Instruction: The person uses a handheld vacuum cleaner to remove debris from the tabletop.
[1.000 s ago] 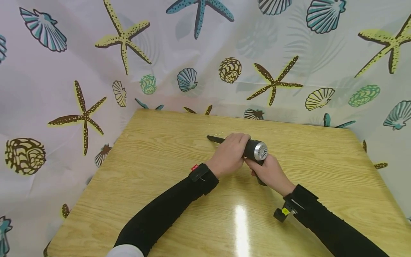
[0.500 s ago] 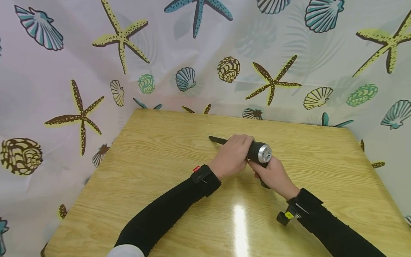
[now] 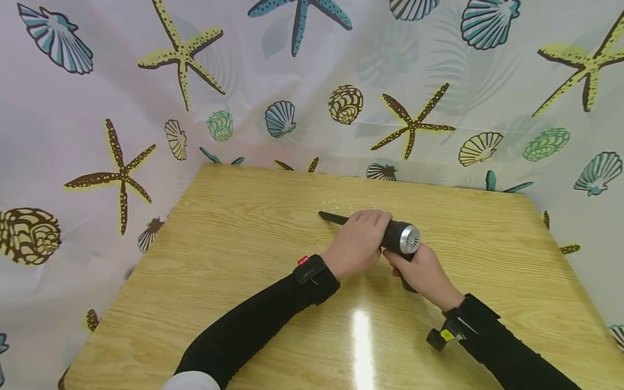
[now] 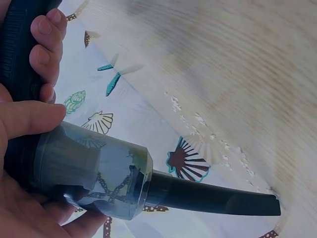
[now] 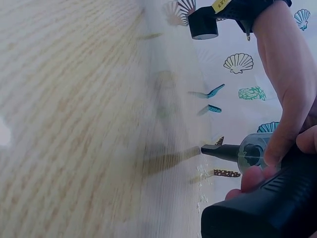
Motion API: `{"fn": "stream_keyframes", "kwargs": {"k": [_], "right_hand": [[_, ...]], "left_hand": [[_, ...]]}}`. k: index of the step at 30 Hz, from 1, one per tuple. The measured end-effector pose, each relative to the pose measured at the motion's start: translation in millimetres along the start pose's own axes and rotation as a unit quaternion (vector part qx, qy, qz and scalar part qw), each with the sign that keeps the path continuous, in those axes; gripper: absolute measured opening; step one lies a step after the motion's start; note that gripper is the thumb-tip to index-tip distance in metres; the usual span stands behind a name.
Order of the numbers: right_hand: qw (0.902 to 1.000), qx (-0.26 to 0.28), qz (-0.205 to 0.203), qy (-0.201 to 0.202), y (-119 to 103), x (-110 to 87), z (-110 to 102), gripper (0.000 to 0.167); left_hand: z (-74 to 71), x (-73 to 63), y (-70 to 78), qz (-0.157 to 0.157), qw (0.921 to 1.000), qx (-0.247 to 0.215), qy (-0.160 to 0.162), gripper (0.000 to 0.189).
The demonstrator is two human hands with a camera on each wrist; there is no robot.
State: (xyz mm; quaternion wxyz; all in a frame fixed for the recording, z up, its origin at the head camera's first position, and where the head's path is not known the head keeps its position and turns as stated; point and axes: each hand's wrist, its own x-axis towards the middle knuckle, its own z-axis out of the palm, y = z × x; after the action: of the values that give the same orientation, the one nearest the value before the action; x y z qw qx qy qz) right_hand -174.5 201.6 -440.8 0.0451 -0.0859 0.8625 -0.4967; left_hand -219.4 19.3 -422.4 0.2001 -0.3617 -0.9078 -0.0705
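Observation:
A black handheld vacuum cleaner with a silver vented end is held at a slant over the wooden table. My left hand grips its body from above, thumb and fingers around the clear dust cup. With my right hand I hold the handle, fingers curled round it. The slim black nozzle points left, its tip close to the tabletop. Small white crumbs lie scattered in a line beside the nozzle and behind my left hand.
The wooden table ends at a white curtain printed with shells and starfish, which hangs at the back and both sides. A small black wrist camera juts from under my right wrist.
Both hands have shifted the vacuum cleaner slightly to the right and towards me. More white crumbs show behind the nozzle. My grip on it stays the same.

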Motion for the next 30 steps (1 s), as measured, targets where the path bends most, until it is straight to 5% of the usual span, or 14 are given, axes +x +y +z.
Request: {"fn": "stream_keyframes", "kwargs": {"k": [30], "right_hand": [[0.9994, -0.022, 0.023, 0.009, 4, -24.5, -13, 0.046]], "left_hand": [[-2.2, 1.6, 21.4, 0.023, 0.9996, 0.009, -0.016, 0.045]]}}
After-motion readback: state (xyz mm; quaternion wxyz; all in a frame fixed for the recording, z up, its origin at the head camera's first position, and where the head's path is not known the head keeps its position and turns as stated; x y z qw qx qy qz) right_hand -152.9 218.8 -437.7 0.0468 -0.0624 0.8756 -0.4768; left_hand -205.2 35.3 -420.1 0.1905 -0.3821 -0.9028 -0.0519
